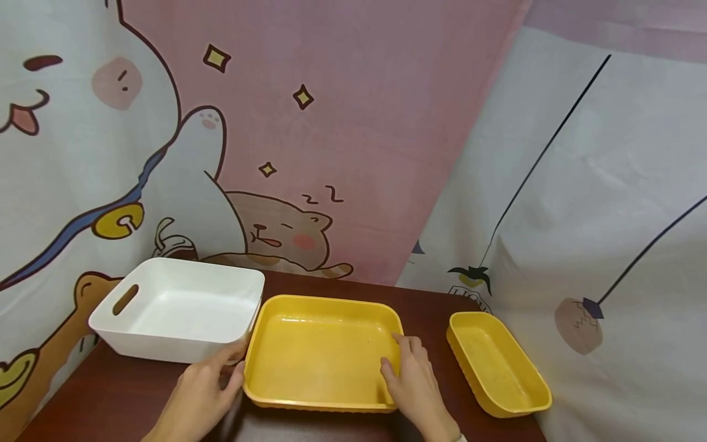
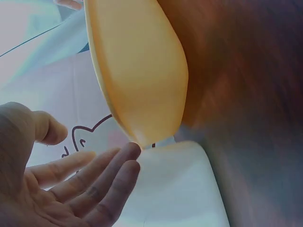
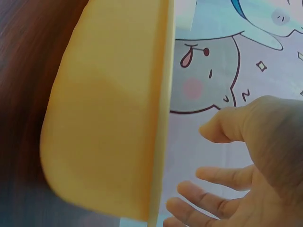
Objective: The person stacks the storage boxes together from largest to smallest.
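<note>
A large shallow yellow tray [image 1: 326,353] sits in the middle of the dark wooden table. My left hand [image 1: 201,387] is at its left side, between it and a white bin [image 1: 177,307]. In the left wrist view the left hand [image 2: 80,184] has its fingers extended and thumb apart, with no grip on the yellow tray [image 2: 142,66]. Over the right rim in the head view is my right hand [image 1: 414,380], thumb toward the inside. The right wrist view shows the right hand [image 3: 241,165] with spread fingers, beside the tray's wall [image 3: 104,118], not gripping it.
A smaller, narrow yellow tray [image 1: 499,365] stands apart at the right of the table. The white bin has a handle slot [image 1: 126,299] and stands close against the large tray's left side. Printed cloth [image 1: 359,123] hangs behind and along the sides.
</note>
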Motion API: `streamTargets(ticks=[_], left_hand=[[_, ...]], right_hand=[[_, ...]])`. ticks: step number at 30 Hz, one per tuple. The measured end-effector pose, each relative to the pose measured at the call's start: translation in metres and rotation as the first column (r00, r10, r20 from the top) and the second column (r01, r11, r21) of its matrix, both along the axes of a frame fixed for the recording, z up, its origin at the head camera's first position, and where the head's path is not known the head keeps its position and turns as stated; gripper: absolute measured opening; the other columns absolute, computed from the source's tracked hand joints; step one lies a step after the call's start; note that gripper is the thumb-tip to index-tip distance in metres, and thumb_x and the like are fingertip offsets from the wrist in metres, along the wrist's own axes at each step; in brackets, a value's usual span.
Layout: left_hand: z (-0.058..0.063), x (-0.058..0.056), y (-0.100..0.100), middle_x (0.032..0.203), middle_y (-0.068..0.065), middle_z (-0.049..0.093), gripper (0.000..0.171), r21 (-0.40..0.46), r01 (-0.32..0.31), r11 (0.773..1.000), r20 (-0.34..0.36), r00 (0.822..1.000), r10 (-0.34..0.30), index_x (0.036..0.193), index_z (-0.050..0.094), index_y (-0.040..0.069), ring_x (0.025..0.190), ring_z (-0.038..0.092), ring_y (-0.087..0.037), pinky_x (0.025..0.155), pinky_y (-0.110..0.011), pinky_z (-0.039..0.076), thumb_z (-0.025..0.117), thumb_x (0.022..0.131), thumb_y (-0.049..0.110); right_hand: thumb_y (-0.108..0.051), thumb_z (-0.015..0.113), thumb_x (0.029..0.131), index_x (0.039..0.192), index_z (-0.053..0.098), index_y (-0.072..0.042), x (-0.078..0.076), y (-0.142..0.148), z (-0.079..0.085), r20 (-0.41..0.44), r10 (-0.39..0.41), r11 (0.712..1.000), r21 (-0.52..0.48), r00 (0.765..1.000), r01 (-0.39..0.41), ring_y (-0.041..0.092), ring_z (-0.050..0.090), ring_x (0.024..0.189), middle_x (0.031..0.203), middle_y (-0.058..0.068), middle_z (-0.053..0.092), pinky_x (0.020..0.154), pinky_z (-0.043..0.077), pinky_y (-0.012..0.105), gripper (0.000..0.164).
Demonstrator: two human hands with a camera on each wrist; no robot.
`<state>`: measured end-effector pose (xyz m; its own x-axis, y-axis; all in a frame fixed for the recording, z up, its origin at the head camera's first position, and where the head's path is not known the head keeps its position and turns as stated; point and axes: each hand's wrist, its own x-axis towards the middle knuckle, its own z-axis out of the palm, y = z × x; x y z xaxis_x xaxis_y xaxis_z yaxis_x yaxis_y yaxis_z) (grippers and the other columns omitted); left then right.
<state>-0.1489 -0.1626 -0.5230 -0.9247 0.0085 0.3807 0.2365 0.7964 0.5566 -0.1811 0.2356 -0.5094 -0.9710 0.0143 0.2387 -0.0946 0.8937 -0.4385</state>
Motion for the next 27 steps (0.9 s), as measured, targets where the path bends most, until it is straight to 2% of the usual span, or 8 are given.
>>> streamTargets(ticks=[4, 10, 16, 21, 27], left_hand=[[0.005, -0.004, -0.006, 0.116, -0.005, 0.090, 0.036, -0.011, -0.026, 1.000, 0.032, 0.999, 0.027, 0.139, 0.084, 0.010, 0.091, 0.083, -0.017, 0.069, -0.034, 0.063, 0.087, 0.102, 0.013], [0.012, -0.008, -0.017, 0.103, -0.003, 0.090, 0.025, -0.053, -0.092, 0.994, 0.060, 0.994, 0.095, 0.130, 0.088, 0.018, 0.083, 0.079, -0.019, 0.065, -0.043, 0.060, 0.084, 0.105, 0.022], [0.013, -0.009, -0.026, 0.096, -0.004, 0.089, 0.013, -0.042, -0.141, 0.989, -0.045, 0.989, 0.139, 0.115, 0.089, 0.017, 0.080, 0.082, -0.024, 0.064, -0.051, 0.062, 0.084, 0.105, 0.023], [0.009, -0.011, -0.034, 0.090, -0.004, 0.087, 0.008, -0.038, -0.187, 0.982, -0.156, 0.971, 0.179, 0.107, 0.089, 0.016, 0.075, 0.081, -0.026, 0.058, -0.049, 0.058, 0.087, 0.100, 0.018], [0.008, -0.017, -0.047, 0.092, -0.006, 0.087, 0.008, -0.035, -0.216, 0.976, -0.179, 0.962, 0.207, 0.107, 0.090, 0.015, 0.073, 0.079, -0.028, 0.054, -0.046, 0.053, 0.086, 0.099, 0.015]], right_hand=[[-0.021, 0.086, 0.105, 0.156, 0.068, -0.011, -0.001, -0.011, 0.001, 0.001, 0.032, 0.999, -0.029, 0.999, -0.032, 0.037, 0.071, 0.123, 0.141, 0.017, 0.069, 0.096, 0.065, 0.061, 0.055], [-0.020, 0.086, 0.106, 0.155, 0.069, -0.011, -0.004, -0.027, 0.004, -0.016, 0.094, 0.995, -0.038, 0.995, -0.095, 0.033, 0.072, 0.123, 0.142, 0.016, 0.069, 0.093, 0.067, 0.054, 0.053], [-0.016, 0.085, 0.106, 0.153, 0.069, -0.008, -0.006, -0.046, 0.005, -0.071, 0.172, 0.984, -0.027, 0.983, -0.174, 0.028, 0.072, 0.122, 0.137, 0.014, 0.070, 0.096, 0.067, 0.048, 0.051], [-0.016, 0.084, 0.107, 0.153, 0.069, -0.008, -0.007, -0.062, 0.008, -0.071, 0.224, 0.973, -0.031, 0.972, -0.227, 0.030, 0.072, 0.123, 0.137, 0.014, 0.070, 0.096, 0.066, 0.050, 0.050], [-0.019, 0.081, 0.109, 0.155, 0.068, -0.007, -0.010, -0.078, 0.010, -0.051, 0.259, 0.964, -0.052, 0.965, -0.261, 0.030, 0.073, 0.125, 0.136, 0.013, 0.071, 0.098, 0.067, 0.050, 0.049]])
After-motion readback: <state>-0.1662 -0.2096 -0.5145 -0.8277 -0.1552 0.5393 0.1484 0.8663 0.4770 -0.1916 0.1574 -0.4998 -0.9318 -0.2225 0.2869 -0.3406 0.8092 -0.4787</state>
